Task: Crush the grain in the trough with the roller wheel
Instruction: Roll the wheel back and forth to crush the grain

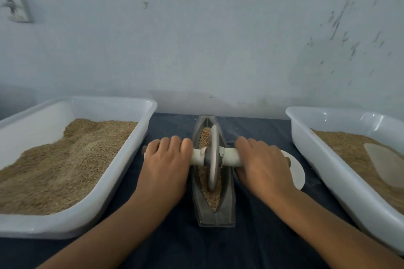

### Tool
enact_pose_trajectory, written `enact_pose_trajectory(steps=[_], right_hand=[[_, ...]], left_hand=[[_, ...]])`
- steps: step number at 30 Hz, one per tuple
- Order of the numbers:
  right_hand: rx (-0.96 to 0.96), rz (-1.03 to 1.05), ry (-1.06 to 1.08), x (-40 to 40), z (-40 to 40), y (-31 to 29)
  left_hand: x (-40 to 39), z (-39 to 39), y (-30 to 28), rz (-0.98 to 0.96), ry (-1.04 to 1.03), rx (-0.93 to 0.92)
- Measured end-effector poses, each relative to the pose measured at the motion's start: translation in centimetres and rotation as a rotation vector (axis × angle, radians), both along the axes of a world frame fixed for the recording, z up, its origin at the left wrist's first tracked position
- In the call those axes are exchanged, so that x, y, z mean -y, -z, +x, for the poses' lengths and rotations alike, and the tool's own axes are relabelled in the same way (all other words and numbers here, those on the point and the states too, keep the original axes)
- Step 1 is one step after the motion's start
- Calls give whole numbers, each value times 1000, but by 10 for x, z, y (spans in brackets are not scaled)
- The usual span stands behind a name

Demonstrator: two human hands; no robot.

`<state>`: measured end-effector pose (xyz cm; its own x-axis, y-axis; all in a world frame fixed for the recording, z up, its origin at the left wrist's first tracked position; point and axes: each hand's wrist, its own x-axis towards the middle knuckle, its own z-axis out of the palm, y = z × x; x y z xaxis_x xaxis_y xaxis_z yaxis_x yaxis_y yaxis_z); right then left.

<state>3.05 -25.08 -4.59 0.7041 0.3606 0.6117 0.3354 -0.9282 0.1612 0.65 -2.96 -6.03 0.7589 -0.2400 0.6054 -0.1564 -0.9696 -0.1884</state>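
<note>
- Wall: pale, scuffed, directly behind the setup. A socket box sits on it at upper left.
- Surface: covered in dark blue cloth, carries everything.
- Left tub: white plastic, heaped with grain, just beside the left hand.
- Right tub: white plastic, grain plus what looks like a pale scoop lying in it; can't confirm.
- Trough: grey, boat-shaped, centred between the tubs, long axis pointing away from the person. Grain lies along its channel ahead of and behind the wheel.
- Roller wheel: grey disc, upright in the channel around mid-length, on a pale axle handle that crosses the trough.
- White disc: flat on the surface under and behind the right hand, maybe a lid.
- Left hand: fingers curled over the left end of the handle, gripping it.
- Right hand: wrapped round the right end, same grip.
- Judgement: rolling stroke in progress; grain looks mostly whole, so early.
- Risks: uneven push between hands tilts the wheel, so it rides up the channel wall and spills grain onto the cloth. Nothing visibly anchors the trough; a hard stroke could slide it. Overrunning the tapered ends would pop the wheel out.
</note>
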Motion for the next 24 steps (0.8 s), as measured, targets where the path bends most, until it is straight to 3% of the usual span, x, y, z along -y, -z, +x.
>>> enact_pose_trajectory(steps=[7,14,24], right_hand=[[-9,-44,11,3,-3,0],[-366,-67,104,-6,49,-21],[-849,-164,61,-13,118,-49]], left_hand=[[3,2,-5,-12,-46,-42],[-2,41,-8,-48,-132,-120],[-4,103,-16,10,-171,-126]])
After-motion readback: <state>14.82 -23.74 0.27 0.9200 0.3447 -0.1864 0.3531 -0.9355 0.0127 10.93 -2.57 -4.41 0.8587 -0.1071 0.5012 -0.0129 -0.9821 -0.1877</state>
